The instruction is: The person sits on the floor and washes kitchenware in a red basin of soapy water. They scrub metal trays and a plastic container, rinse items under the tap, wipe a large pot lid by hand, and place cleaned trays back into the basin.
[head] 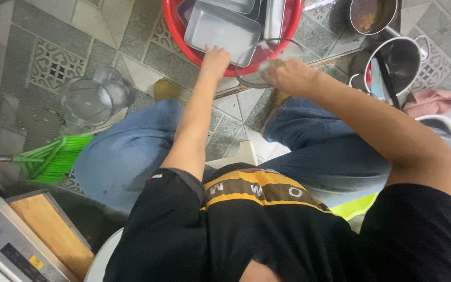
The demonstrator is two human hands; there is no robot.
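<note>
Head view, looking straight down on a seated person in a black shirt and blue jeans, knees apart over a patterned tile floor (37, 31).

Left hand (215, 58): arm stretched forward, fingers on the near rim of a red basin (176, 28), touching the near edge of a steel tray (220, 28) that lies tilted inside it. Whether the grip closes on the tray edge or only rests against it, cannot tell; fingertips are hidden at the rim. More steel pans are stacked behind the tray in the basin.

Right hand (288, 75): just beside the basin's near rim, grip closed on the edge of a clear glass lid (254, 81). The lid is blurred; its round outline reaches from the hand up over the basin edge, overlapping the tray's corner.

Around them: a clear plastic jug (92, 99) lies on the floor to the left, well apart from the hands. Below it, a broom (53, 159) with green bristles. To the right of the basin, a steel pot (400, 60) with something dark leaning in it, and a second pot (371, 13) above it holding brownish liquid. A pink cloth (434, 102) lies past the steel pot. Lower left corner: a wooden board (48, 230) beside a grey appliance (6, 245).
</note>
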